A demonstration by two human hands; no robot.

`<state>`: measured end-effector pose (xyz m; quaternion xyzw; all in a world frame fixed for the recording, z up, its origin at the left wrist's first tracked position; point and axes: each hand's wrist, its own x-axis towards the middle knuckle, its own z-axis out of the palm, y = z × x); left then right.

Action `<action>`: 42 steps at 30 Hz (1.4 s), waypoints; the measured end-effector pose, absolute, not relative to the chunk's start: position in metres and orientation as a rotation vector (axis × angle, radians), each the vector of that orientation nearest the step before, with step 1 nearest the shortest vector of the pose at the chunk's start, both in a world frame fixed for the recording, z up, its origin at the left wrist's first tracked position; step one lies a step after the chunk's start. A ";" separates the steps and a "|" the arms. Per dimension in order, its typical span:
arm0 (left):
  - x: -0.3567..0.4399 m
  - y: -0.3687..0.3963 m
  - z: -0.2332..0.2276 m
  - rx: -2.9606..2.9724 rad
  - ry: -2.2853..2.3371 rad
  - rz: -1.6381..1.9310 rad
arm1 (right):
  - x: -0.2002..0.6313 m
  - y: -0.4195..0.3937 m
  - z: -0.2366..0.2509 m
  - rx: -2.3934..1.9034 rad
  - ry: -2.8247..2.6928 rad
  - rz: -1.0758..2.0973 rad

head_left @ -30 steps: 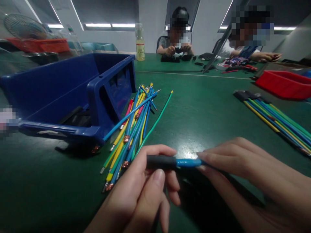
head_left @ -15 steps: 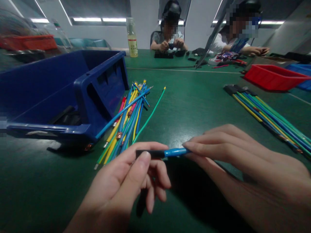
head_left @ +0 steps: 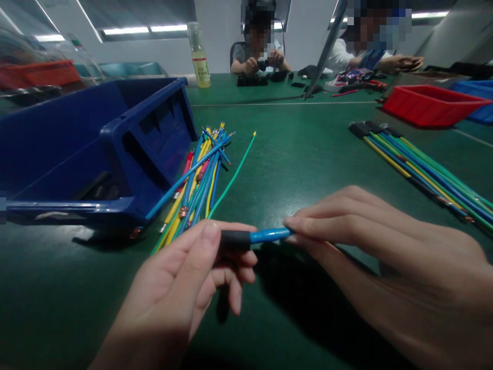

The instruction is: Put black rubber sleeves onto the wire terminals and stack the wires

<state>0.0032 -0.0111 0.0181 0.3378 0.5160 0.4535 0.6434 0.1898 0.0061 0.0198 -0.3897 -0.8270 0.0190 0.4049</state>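
Note:
Between my thumb and forefinger, my left hand pinches a black sleeve that sits around the end of a blue wire. The other fingers of that hand curl loosely below. My right hand grips the blue wire just to the right of the sleeve, fingertips pressed together. The rest of this wire is hidden by the right hand. Behind my left hand lies a loose pile of blue, yellow, green and red wires, some with copper-coloured bands. At the right lies a row of wires with black sleeves on their far ends.
A large blue bin with black pieces inside stands at the left. A red tray is at the right. Toward the back are a bottle of yellowish liquid and a slanted metal bar. Two people sit across the green table.
My left thumb has shifted back toward the sleeve's left end, and more of the sleeve's width shows. Both hands sit slightly farther left in the view, which has tilted a little.

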 end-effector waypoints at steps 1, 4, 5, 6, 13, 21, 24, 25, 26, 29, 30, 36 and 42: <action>0.004 -0.011 0.019 0.755 1.167 1.030 | 0.190 0.006 0.020 -0.981 -2.091 0.035; 0.004 -0.010 0.023 0.716 1.140 1.019 | 0.192 0.006 0.021 -0.993 -2.122 -0.002; 0.005 -0.010 0.024 0.721 1.138 1.010 | 0.192 0.007 0.021 -0.994 -2.131 -0.015; 0.004 -0.010 0.024 0.730 1.138 1.000 | 0.192 0.007 0.021 -0.993 -2.142 -0.024; 0.000 -0.010 0.016 0.859 1.193 0.879 | 0.188 0.006 0.022 -0.948 -2.162 0.009; 0.005 -0.012 0.017 0.706 1.154 0.960 | 0.190 0.008 0.021 -1.038 -2.056 0.099; 0.007 -0.013 0.019 0.740 1.181 1.016 | 0.188 0.008 0.021 -1.055 -2.034 0.118; 0.008 -0.013 0.020 0.769 1.175 1.013 | 0.187 0.008 0.021 -1.035 -2.056 0.139; 0.007 -0.013 0.020 0.798 1.162 0.999 | 0.187 0.007 0.021 -1.007 -2.078 0.159; 0.006 -0.013 0.020 0.875 1.135 0.951 | 0.186 0.005 0.021 -0.937 -2.118 0.198; 0.005 -0.013 0.020 0.903 1.142 0.935 | 0.186 0.005 0.021 -0.915 -2.132 0.198; 0.003 -0.013 0.019 0.970 1.158 0.868 | 0.190 0.006 0.022 -0.900 -2.221 0.024; 0.001 -0.013 0.019 0.928 1.061 0.837 | 0.189 0.002 0.023 -0.951 -2.127 -0.075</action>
